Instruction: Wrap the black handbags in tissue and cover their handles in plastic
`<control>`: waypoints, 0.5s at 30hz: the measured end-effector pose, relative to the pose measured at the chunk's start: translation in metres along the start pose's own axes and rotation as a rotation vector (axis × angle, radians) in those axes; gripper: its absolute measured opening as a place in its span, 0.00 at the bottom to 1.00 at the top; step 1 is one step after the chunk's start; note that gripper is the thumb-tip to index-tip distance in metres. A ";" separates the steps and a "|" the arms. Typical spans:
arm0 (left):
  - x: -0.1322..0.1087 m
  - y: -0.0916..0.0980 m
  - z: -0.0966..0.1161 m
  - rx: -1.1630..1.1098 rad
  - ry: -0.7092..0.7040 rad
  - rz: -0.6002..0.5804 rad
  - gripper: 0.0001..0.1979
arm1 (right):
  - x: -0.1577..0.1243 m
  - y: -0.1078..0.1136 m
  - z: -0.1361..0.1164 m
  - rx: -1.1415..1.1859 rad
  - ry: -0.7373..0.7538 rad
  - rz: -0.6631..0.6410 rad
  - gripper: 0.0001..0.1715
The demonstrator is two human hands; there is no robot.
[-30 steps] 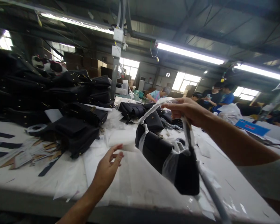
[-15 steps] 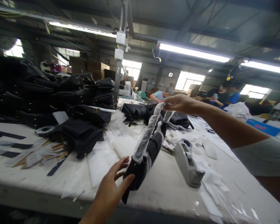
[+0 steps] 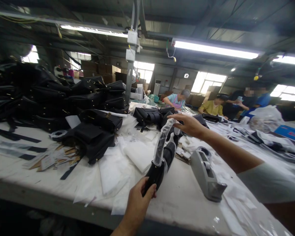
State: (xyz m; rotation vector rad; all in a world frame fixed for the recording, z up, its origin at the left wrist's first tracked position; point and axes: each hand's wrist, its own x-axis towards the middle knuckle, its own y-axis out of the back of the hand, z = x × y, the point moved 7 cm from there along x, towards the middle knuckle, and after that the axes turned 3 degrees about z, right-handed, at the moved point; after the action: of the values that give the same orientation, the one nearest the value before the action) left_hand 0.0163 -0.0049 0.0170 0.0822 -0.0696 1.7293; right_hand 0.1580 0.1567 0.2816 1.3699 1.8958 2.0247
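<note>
A black handbag (image 3: 156,175) stands on edge over the front of the table, its handle (image 3: 160,144) wrapped in clear plastic. My left hand (image 3: 140,196) is closed round the bag's near end, thumb on one side and fingers on the other. At the far end of the handle, my right hand (image 3: 184,124) pinches the plastic-wrapped loop from above. To the right of the bag stands a grey tape dispenser (image 3: 206,178). White packing sheets (image 3: 115,172) lie flat to its left.
Black bags (image 3: 64,95) are heaped at the left, with another black bag (image 3: 86,137) in front. Paper tags (image 3: 51,160) lie scattered near it. A metal post (image 3: 130,72) rises behind. Several people sit or stand at the back; a blue box (image 3: 291,132) is at right.
My left hand has closed on the near end of the bag, where its fingers were spread before. The view has shifted a little, so the surroundings sit further right and lower.
</note>
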 end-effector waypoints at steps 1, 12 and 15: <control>0.000 -0.002 0.000 -0.058 0.018 -0.029 0.16 | -0.016 0.003 -0.004 -0.052 -0.025 0.105 0.19; -0.016 -0.001 0.013 0.006 0.052 -0.228 0.20 | -0.199 -0.168 -0.085 0.987 -0.712 -0.224 0.31; -0.004 0.016 0.023 0.218 -0.014 -0.315 0.23 | -0.193 -0.189 -0.086 1.148 -0.844 -0.145 0.31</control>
State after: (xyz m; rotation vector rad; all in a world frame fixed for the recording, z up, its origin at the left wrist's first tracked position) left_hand 0.0019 -0.0139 0.0399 0.2531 0.1165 1.4163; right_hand 0.1259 0.0256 0.0320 1.6866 2.4934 -0.0052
